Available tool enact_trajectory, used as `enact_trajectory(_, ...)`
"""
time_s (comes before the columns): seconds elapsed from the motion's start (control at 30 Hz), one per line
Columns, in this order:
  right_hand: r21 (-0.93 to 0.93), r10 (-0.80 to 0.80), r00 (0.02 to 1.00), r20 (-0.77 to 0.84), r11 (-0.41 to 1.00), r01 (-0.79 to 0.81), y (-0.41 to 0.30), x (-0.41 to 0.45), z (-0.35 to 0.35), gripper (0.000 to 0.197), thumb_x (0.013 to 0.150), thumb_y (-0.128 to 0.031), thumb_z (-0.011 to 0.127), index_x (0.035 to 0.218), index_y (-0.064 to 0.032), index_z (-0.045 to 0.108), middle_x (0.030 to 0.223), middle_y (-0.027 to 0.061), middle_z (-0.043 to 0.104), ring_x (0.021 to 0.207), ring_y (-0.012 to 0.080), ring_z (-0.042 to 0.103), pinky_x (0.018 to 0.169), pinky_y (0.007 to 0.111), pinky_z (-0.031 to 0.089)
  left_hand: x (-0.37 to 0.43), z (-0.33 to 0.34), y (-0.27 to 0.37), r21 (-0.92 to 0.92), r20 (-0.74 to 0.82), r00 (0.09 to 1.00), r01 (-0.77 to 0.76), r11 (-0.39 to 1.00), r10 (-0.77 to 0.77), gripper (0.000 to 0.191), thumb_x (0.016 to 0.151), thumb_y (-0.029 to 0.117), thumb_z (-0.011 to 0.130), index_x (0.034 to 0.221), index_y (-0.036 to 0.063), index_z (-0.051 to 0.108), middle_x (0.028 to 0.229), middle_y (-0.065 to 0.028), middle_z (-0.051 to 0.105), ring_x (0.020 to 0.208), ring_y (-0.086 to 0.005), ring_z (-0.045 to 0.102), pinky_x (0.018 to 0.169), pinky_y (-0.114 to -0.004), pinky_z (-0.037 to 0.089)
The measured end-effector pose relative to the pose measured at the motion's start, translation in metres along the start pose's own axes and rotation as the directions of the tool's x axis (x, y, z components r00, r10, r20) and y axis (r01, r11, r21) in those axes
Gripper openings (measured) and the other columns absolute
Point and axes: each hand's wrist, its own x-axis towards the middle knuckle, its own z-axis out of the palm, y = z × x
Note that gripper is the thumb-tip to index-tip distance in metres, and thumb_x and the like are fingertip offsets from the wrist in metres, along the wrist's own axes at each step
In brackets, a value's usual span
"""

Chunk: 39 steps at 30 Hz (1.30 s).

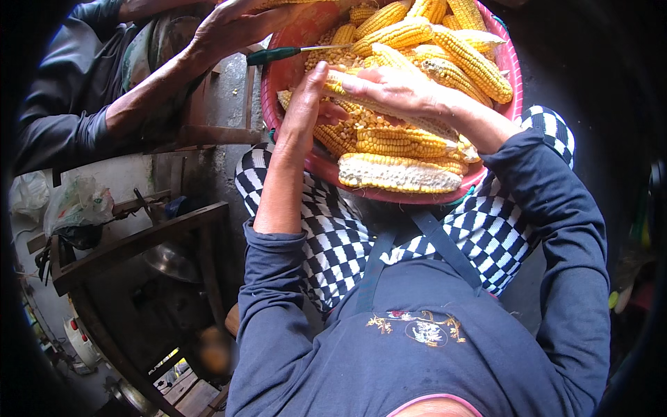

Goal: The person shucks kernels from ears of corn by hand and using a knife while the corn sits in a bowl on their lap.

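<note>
A red plastic basin [325, 169] with a pale-stitched rim stands before me at my knees, holding yellow corn cobs [471, 62] and loose kernels [367, 117]. Above it, my right hand [401, 91] rests on a partly shelled corn cob [336, 83], fingers pointing left. My left hand [310, 101] is upright at that cob's left end, its thumb raised and its fingers partly hidden; whether it grips the cob is not clear. Near the front rim lies a half-shelled cob [401, 174], its bare white side showing.
Another person's hand [234, 26] reaches over the basin from the upper left. Near it, a green-handled screwdriver-like tool [273, 56] points its metal shaft over the corn. At left stand a wooden frame [140, 242], plastic bags [78, 203] and a metal bowl [172, 260].
</note>
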Motion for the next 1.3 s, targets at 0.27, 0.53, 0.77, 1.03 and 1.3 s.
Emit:
enact_trajectory(0.27,-0.001,-0.135,0.967,-0.214,0.99,0.138,0.013,-0.003,0.006,0.051,0.091,-0.049,0.034,0.1,-0.0032,0.056,0.068,0.0113,0.056,0.053,0.0193,0.056,0.058,0.032,0.047,0.005,0.005,-0.01,-0.177,-0.064,0.996,-0.071,0.982,0.061,0.031,0.085,0.025,0.048,0.105,0.0017,0.052,0.085,-0.0083,0.057,0.055,-0.0184,0.056,0.052,-0.027,0.047)
enact_trajectory(0.53,-0.034,0.037,0.994,-0.107,0.999,-0.041,-0.011,-0.005,0.002,0.075,0.076,-0.068,0.047,0.096,0.0034,0.057,0.08,0.0155,0.06,0.065,0.0216,0.061,0.06,0.034,0.048,0.008,0.005,-0.01,0.002,-0.049,0.998,-0.045,0.999,0.045,0.035,0.088,0.034,0.04,0.1,0.0043,0.055,0.086,-0.0086,0.059,0.059,-0.0177,0.058,0.056,-0.029,0.047)
enact_trajectory(0.77,0.075,-0.351,0.887,-0.299,0.918,0.389,0.04,0.013,0.004,0.068,0.082,-0.062,0.046,0.1,0.0035,0.056,0.086,0.0159,0.06,0.071,0.0214,0.061,0.064,0.032,0.049,0.018,0.012,-0.019,0.104,-0.138,0.933,-0.32,0.942,0.332,0.036,0.088,0.033,0.038,0.099,0.0036,0.055,0.089,-0.0092,0.059,0.079,-0.0177,0.059,0.065,-0.03,0.051)
enact_trajectory(1.03,-0.172,-0.119,0.988,-0.095,0.98,0.101,0.002,-0.005,-0.004,0.056,0.088,-0.057,0.041,0.089,-0.0023,0.056,0.067,0.0093,0.055,0.054,0.0143,0.053,0.048,0.027,0.041,0.008,0.006,-0.009,-0.11,-0.24,0.971,-0.017,0.994,-0.01,0.032,0.085,0.03,0.046,0.099,0.0031,0.055,0.082,-0.0088,0.059,0.06,-0.0181,0.057,0.057,-0.029,0.049)
enact_trajectory(1.3,-0.193,-0.276,0.955,-0.105,0.948,0.253,0.003,-0.011,-0.011,0.049,0.094,-0.042,0.035,0.123,-0.0057,0.048,0.112,0.0175,0.053,0.099,0.0272,0.051,0.09,0.037,0.038,-0.005,0.013,-0.009,-0.093,-0.263,0.914,-0.342,0.935,0.308,0.033,0.08,0.022,0.05,0.101,-0.0022,0.053,0.086,-0.0101,0.056,0.07,-0.0182,0.056,0.057,-0.028,0.048)
